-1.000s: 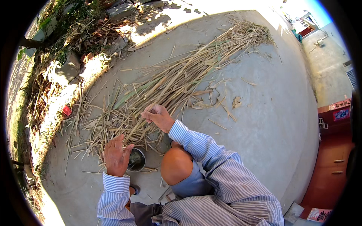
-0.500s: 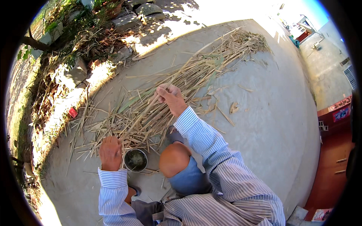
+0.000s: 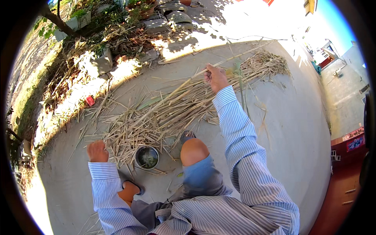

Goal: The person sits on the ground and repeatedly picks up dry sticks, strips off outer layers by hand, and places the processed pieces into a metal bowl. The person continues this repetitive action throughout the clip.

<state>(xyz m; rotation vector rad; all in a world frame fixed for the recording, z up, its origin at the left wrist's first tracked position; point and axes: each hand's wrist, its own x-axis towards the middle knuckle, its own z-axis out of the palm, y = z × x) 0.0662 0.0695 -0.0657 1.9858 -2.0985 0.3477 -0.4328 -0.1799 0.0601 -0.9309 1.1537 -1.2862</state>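
My right hand [image 3: 216, 78] is closed around a long dry stalk [image 3: 166, 99], raised over the middle of a straw-coloured heap of stalks [image 3: 188, 107]. Past that hand, the stalk's thin far end stretches up and to the right. Its other end slopes down toward my left hand [image 3: 98, 151], a closed fist at the heap's lower left edge that seems to grip it; the fingertips are hidden. Between that fist and my bent right knee stands a round metal pot [image 3: 147, 157], with dark, greenish contents that I cannot make out.
Grey concrete ground [image 3: 290, 129] extends to the right of the heap. Along the left lie leaf litter, stone blocks [image 3: 102, 62] and a small red packet [image 3: 90, 100]. A reddish-brown door [image 3: 344, 188] is at the far right. Loose straw bits surround my feet.
My hands have moved farther apart: the right up and to the right, the left slightly left and away from the pot. The stalk now stretches long above the heap. The view has shifted.
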